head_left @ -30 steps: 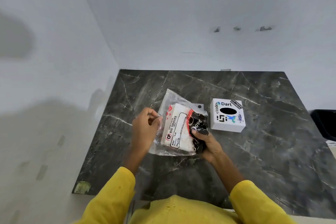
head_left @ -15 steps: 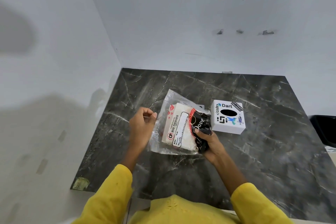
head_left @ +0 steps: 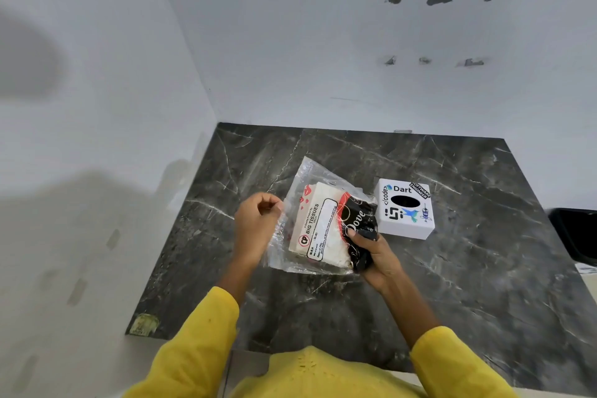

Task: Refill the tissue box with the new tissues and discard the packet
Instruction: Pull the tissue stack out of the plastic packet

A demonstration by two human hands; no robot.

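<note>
A clear plastic tissue packet (head_left: 323, 223) with white tissues and a red-and-black label is held just above the dark marble counter (head_left: 468, 268). My left hand (head_left: 256, 226) pinches the packet's clear left edge between thumb and fingers. My right hand (head_left: 371, 252) grips the black right end of the packet from below. A white tissue box (head_left: 405, 208) with stickers and a black oval opening on top stands on the counter just right of the packet, apart from both hands.
White walls close the counter at the left and back. A black bin (head_left: 575, 236) shows partly at the right edge. A worn sticker (head_left: 143, 325) marks the counter's front left corner. My yellow sleeves fill the bottom of the view.
My left hand has shifted slightly outward along the packet's clear left edge, pulling the plastic. The right hand keeps its grip; the box has not moved.
</note>
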